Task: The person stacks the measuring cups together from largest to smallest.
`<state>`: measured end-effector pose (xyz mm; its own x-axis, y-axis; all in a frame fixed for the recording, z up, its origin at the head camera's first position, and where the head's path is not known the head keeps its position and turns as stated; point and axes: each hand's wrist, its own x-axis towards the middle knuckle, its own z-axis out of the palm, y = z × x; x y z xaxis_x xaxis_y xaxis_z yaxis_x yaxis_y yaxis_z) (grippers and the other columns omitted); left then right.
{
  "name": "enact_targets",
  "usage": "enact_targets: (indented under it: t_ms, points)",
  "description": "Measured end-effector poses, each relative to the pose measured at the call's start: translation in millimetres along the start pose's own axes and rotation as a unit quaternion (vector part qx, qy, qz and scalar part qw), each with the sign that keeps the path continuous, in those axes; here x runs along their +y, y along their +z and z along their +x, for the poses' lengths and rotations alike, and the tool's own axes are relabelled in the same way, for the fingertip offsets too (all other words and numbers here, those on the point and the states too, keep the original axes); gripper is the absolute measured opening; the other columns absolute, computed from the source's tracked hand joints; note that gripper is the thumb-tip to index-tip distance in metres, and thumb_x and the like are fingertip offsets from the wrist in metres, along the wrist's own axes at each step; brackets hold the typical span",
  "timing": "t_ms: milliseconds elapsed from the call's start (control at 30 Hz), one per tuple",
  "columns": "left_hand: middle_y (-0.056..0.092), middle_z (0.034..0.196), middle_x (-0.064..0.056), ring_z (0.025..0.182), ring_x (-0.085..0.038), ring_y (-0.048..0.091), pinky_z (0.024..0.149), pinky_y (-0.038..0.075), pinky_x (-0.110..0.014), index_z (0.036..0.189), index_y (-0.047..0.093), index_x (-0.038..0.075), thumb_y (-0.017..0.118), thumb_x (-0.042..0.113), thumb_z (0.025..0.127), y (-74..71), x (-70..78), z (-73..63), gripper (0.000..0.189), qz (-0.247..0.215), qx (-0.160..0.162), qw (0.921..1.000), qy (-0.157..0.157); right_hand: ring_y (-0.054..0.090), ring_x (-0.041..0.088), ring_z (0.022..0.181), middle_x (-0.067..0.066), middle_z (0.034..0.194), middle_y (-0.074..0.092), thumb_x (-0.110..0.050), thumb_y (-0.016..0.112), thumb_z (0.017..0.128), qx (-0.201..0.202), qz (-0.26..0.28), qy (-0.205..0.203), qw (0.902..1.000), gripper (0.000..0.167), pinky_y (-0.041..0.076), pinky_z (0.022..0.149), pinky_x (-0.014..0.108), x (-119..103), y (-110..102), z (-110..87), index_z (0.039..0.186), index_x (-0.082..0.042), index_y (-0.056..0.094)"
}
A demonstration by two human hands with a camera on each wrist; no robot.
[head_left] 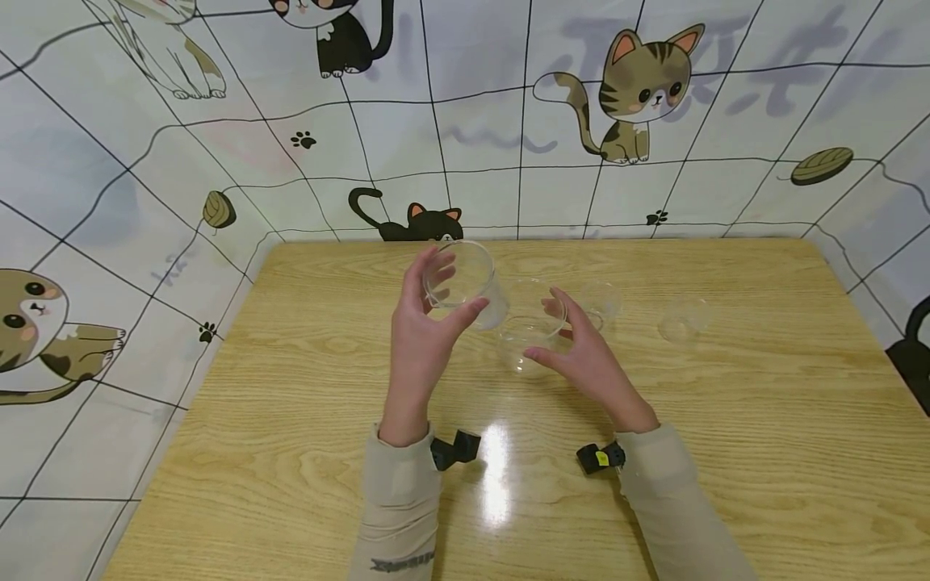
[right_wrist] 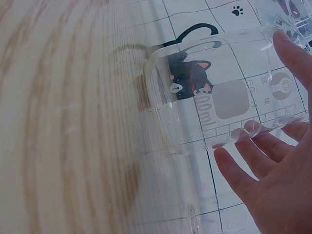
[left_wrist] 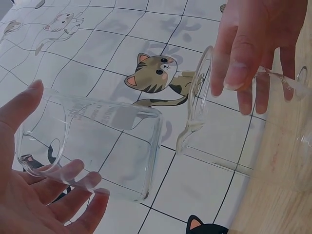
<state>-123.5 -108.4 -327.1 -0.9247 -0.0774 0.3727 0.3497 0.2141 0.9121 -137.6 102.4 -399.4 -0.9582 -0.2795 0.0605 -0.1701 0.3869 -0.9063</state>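
The bench (head_left: 291, 420) was yellowish wood with streaky grain, a bright glare (head_left: 496, 476) marking its near middle. A large clear beaker (head_left: 517, 332) stood upright in the middle of its far half. To its right were two smaller clear vessels, one nearby (head_left: 609, 300), one farther right (head_left: 683, 321).

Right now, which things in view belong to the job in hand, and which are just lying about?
In the job, apparently:
held beaker, in the left grip
second beaker, with the right grip at its side; whether it is held is unclear

Lying about, apparently:
nearer clear vessel, beyond the right grip
farther-right clear vessel, touched by neither grip
cat-print backdrop, scenery only
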Motion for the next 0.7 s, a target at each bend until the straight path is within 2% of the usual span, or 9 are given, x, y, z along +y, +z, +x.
enact_targets:
  t_ms: [100, 200, 267, 367, 467, 600, 700]
  points:
    - [0.049, 0.127, 0.006, 0.113, -0.012, 0.046, 0.090, 0.037, -0.038, 0.134, 0.034, 0.018, 0.074, 0.030, 0.072, 1.3, -11.1, 2.0, 0.075, 0.004, -0.002, 1.0000, -0.001, 0.030, 0.022, 0.125, 0.002, 0.139, 0.032, -0.041, 0.071, 0.073, 0.000, -0.007, 0.000, 1.0000, 0.091, 0.031, 0.096, 0.046, 12, 1, 3.8, 0.142, -0.032, 0.012]
    - [0.049, 0.127, 0.007, 0.114, -0.011, 0.046, 0.091, 0.037, -0.038, 0.134, 0.034, 0.020, 0.074, 0.032, 0.072, 2.7, -13.1, 2.1, 0.075, 0.000, -0.006, 1.0000, -0.003, 0.031, 0.016, 0.124, -0.006, 0.138, 0.032, -0.047, 0.070, 0.070, 0.006, -0.015, 0.005, 0.9999, 0.090, 0.032, 0.096, 0.042, 25, 3, 7.2, 0.139, -0.041, 0.012]
    - [0.048, 0.127, 0.008, 0.114, -0.012, 0.045, 0.092, 0.036, -0.038, 0.134, 0.034, 0.019, 0.074, 0.029, 0.072, 3.2, -9.5, 1.6, 0.075, -0.005, -0.009, 0.9999, -0.008, 0.031, 0.014, 0.124, -0.009, 0.137, 0.032, -0.049, 0.070, 0.070, 0.008, -0.017, 0.005, 0.9998, 0.089, 0.033, 0.096, 0.042, 29, 4, 8.1, 0.137, -0.044, 0.011]
    - [0.048, 0.128, 0.003, 0.116, -0.017, 0.044, 0.094, 0.035, -0.039, 0.134, 0.033, 0.012, 0.074, 0.021, 0.074, 3.9, 4.0, -0.2, 0.074, -0.012, -0.014, 0.9997, -0.016, 0.032, 0.013, 0.123, -0.010, 0.137, 0.033, -0.051, 0.069, 0.069, 0.011, -0.016, 0.007, 0.9998, 0.089, 0.033, 0.095, 0.042, 30, 4, 8.3, 0.136, -0.046, 0.012]
    - [0.047, 0.129, -0.001, 0.118, -0.020, 0.043, 0.096, 0.034, -0.038, 0.134, 0.032, 0.006, 0.074, 0.015, 0.074, 4.3, 14.5, -1.4, 0.074, -0.019, -0.020, 0.9994, -0.022, 0.032, 0.019, 0.124, -0.002, 0.139, 0.032, -0.045, 0.069, 0.072, 0.004, -0.010, 0.009, 0.9999, 0.089, 0.032, 0.096, 0.044, 13, 2, 3.6, 0.140, -0.036, 0.012]
    - [0.046, 0.130, 0.001, 0.119, -0.019, 0.042, 0.097, 0.033, -0.037, 0.135, 0.031, 0.007, 0.073, 0.017, 0.074, 4.8, 14.5, -1.5, 0.075, -0.020, -0.028, 0.9991, -0.025, 0.031, 0.025, 0.125, 0.008, 0.139, 0.032, -0.036, 0.070, 0.075, -0.001, -0.004, 0.009, 1.0000, 0.089, 0.030, 0.096, 0.046, -8, -1, -2.0, 0.143, -0.021, 0.014]
    - [0.045, 0.131, 0.001, 0.120, -0.019, 0.041, 0.098, 0.032, -0.038, 0.135, 0.032, 0.008, 0.073, 0.017, 0.074, 5.5, 14.0, -1.6, 0.074, -0.022, -0.031, 0.9990, -0.025, 0.031, 0.025, 0.125, 0.007, 0.139, 0.032, -0.036, 0.070, 0.075, 0.000, -0.006, 0.009, 0.9999, 0.089, 0.031, 0.096, 0.046, -7, -1, -1.6, 0.143, -0.021, 0.014]
